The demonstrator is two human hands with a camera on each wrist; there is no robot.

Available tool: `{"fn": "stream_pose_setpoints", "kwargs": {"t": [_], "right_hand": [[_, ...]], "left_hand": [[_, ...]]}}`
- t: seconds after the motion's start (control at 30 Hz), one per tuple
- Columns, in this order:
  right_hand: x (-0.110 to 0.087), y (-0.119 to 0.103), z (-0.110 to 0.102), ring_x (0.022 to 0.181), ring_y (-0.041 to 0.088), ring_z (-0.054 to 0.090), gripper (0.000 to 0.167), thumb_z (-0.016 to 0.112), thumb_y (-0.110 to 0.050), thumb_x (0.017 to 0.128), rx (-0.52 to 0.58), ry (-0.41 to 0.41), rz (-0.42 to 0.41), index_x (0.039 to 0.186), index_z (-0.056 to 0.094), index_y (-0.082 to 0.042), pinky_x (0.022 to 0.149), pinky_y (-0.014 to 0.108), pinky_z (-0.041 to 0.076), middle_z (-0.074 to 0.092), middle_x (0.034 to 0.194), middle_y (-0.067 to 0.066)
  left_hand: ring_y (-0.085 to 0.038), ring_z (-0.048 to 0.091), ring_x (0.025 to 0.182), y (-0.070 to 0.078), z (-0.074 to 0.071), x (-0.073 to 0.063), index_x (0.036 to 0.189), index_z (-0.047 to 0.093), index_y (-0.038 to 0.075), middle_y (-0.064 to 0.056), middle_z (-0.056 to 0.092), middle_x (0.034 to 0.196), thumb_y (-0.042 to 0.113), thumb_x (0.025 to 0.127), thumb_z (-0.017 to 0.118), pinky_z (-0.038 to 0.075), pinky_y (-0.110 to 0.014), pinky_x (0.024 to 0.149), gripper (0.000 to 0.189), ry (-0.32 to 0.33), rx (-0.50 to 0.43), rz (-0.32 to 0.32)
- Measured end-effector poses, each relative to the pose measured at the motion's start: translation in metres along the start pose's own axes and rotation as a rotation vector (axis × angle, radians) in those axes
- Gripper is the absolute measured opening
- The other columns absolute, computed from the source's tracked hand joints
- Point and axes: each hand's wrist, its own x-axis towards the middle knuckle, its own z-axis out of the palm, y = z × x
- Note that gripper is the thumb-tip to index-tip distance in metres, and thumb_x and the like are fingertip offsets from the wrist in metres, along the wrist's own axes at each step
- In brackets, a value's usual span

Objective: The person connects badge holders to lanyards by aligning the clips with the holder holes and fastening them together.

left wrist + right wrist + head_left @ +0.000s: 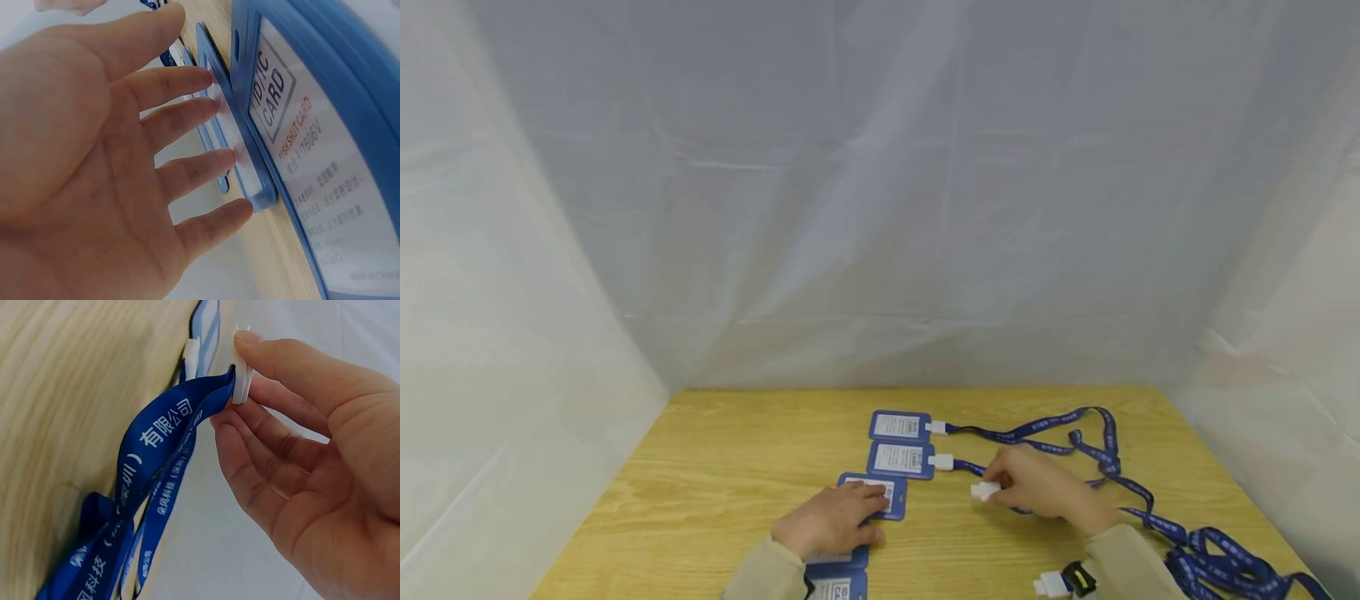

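My left hand (835, 517) rests its outstretched fingertips on a blue badge holder (895, 507) in the head view. In the left wrist view those fingers touch the holder's white face (247, 159), and a nearer badge holder (312, 156) lies beside it. My right hand (1037, 483) pinches the white clip (985, 491) of a blue lanyard between thumb and fingers, above the table. From that clip the printed lanyard strap (156, 434) hangs down in the right wrist view. A gap separates the clip from the holder under my left hand.
Two badge holders (900, 426) at the back have white clips (942, 462) at their right ends. More holders (842, 587) lie at the front, partly under my left arm. Another white clip (1051, 585) lies by my right sleeve. Lanyards are heaped (1225, 567) on the right.
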Motion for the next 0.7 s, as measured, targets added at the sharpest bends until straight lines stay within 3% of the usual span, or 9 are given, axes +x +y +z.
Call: {"fn": "stream_pose_setpoints", "kwargs": {"t": [0.33,0.7], "right_hand": [[0.011,0.001,0.016,0.071,-0.001,0.051,0.018,0.080,-0.015,0.086,-0.066,0.030,-0.057,0.101,0.079,-0.006,0.062,0.020,0.049,0.061,0.083,-0.009],[0.015,0.000,0.026,0.073,0.002,0.052,0.019,0.082,-0.016,0.085,-0.037,0.015,-0.045,0.100,0.078,-0.005,0.063,0.021,0.050,0.062,0.085,-0.006]], "left_hand": [[-0.030,0.043,0.144,0.002,0.001,0.002,0.146,0.054,0.023,0.002,0.047,0.156,0.040,0.102,0.057,0.041,-0.055,0.114,0.048,-0.003,0.020,0.013],[-0.028,0.042,0.145,0.008,0.004,0.005,0.147,0.053,0.025,0.004,0.046,0.157,0.043,0.102,0.055,0.042,-0.057,0.113,0.049,0.006,0.028,0.016]]}}
